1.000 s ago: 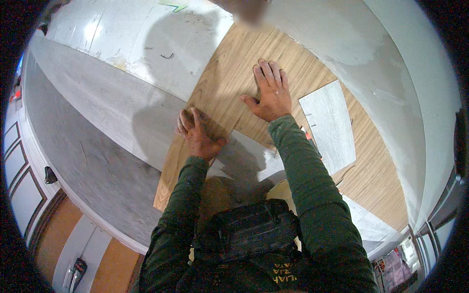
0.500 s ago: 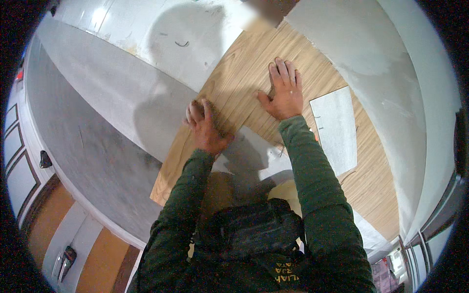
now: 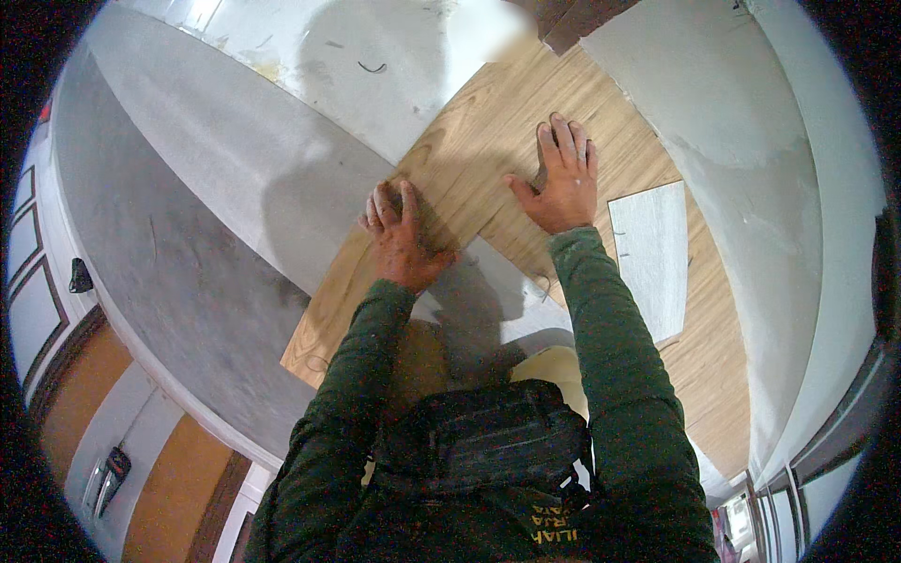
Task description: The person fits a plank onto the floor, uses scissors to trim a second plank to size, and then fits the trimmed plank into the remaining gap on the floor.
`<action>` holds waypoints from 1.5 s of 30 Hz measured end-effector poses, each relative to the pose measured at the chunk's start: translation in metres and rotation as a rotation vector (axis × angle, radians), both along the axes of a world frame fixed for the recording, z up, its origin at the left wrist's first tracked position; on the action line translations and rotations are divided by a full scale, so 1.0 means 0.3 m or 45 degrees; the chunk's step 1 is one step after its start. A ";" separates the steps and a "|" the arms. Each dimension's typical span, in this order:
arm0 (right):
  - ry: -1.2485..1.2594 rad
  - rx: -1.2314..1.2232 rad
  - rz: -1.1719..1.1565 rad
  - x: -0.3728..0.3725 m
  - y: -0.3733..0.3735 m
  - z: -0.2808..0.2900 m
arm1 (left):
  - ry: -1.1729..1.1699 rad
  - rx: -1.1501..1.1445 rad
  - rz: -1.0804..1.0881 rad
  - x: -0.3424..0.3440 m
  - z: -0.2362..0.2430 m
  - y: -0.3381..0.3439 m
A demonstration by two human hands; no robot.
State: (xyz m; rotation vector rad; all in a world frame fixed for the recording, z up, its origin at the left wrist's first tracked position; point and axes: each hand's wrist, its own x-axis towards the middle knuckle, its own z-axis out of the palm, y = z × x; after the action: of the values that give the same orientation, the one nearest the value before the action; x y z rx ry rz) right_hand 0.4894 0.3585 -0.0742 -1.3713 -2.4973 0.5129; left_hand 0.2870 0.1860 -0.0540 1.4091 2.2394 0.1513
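Wood-look floor planks (image 3: 648, 131) lie under both my hands. My right hand (image 3: 565, 192) rests flat on them, fingers spread and pointing away from me, thumb out to the left. On the outermost plank (image 3: 328, 314), along its left edge, lies my left hand (image 3: 405, 246). Its fingers are slightly bent over that edge and its thumb is spread to the right. Neither hand holds anything. To the right of my right forearm, a pale grey rectangular piece of board (image 3: 649, 258) lies on top of the planks.
Bare grey floor (image 3: 197, 211) stretches to the left, with a whitish floor area (image 3: 375, 103) ahead bearing a thin dark curved strand (image 3: 373, 68). A grey wall (image 3: 732, 122) borders the planks on the right. A dark brown piece (image 3: 582, 21) shows at the top.
The view has shifted slightly, so the planks and floor sit a little differently in it. Both hands stay on the planks in nearly the same pose.
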 end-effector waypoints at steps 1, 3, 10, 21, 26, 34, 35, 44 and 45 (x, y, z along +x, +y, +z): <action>-0.007 -0.002 -0.001 0.003 0.000 -0.004 | -0.007 -0.014 0.010 0.003 0.004 0.005; -0.001 -0.004 -0.003 0.001 -0.001 -0.001 | 0.002 -0.064 0.024 0.012 0.013 0.017; 0.017 0.041 -0.002 0.002 -0.003 -0.013 | -0.035 0.001 0.065 0.017 -0.008 0.006; -0.008 0.007 0.035 -0.014 0.012 0.009 | 0.032 0.292 -0.025 -0.008 -0.092 -0.062; -0.016 0.001 0.053 -0.021 0.007 0.002 | 0.023 0.324 0.082 0.014 -0.107 -0.067; -0.149 -0.092 0.069 -0.012 0.006 -0.014 | 0.020 0.206 0.119 0.034 -0.113 -0.074; -0.171 -0.105 0.066 -0.010 0.007 -0.016 | 0.011 0.211 0.124 0.034 -0.110 -0.072; -0.113 -0.020 0.055 0.003 -0.003 -0.040 | -0.026 0.083 0.087 0.026 -0.061 -0.051; -0.130 -0.046 0.055 0.001 -0.004 -0.037 | -0.048 0.080 0.097 0.023 -0.050 -0.046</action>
State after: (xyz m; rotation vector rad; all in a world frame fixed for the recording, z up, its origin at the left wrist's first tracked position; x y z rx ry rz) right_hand 0.4896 0.3572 -0.0851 -1.3929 -2.6160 0.5110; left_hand 0.2939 0.1723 -0.0689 1.3422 2.2765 0.2735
